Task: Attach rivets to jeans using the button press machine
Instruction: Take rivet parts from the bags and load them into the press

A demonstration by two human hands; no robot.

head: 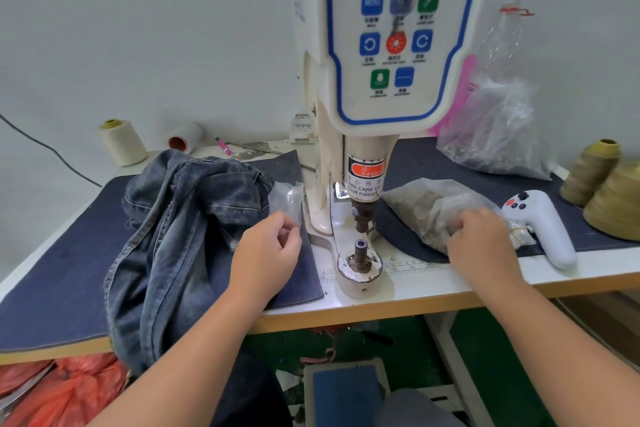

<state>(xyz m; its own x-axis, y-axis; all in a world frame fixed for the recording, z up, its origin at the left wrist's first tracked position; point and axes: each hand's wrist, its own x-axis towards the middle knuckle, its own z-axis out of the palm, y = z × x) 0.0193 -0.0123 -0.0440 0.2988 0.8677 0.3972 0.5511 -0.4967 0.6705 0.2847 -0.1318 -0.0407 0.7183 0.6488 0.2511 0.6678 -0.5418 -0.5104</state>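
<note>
While both hands work at the table edge, the scene reads as follows.

Writing on press: the button press machine (388, 87) carries a blue "MENU" key on its panel and an orange "WARNING" sticker on the ram, with "TAKE CARE OF YOUR FINGER" below it; the smaller captions under the keys are too blurred to read.
Ruler: a printed scale on the table (433, 288) shows 18, 19 and 20 just right of the lower die (360, 253).
Left hand: the left hand (268, 250) hangs with fingers loosely curled, thumb and forefinger close together; whether they pinch a rivet I cannot tell.
Right hand: the right hand (479, 239) has its fingers curled into the clear plastic bag of rivets (426, 208), gripping the plastic.
Jeans: the jeans (183, 229) lie crumpled on a dark denim mat (52, 288), just left of the left hand, one leg draped over the table edge.
Small bag: an empty-looking clear bag (287, 199) stands between jeans and press.
Beside: a white handheld controller (540, 222) lies right of the rivet bag.
</note>
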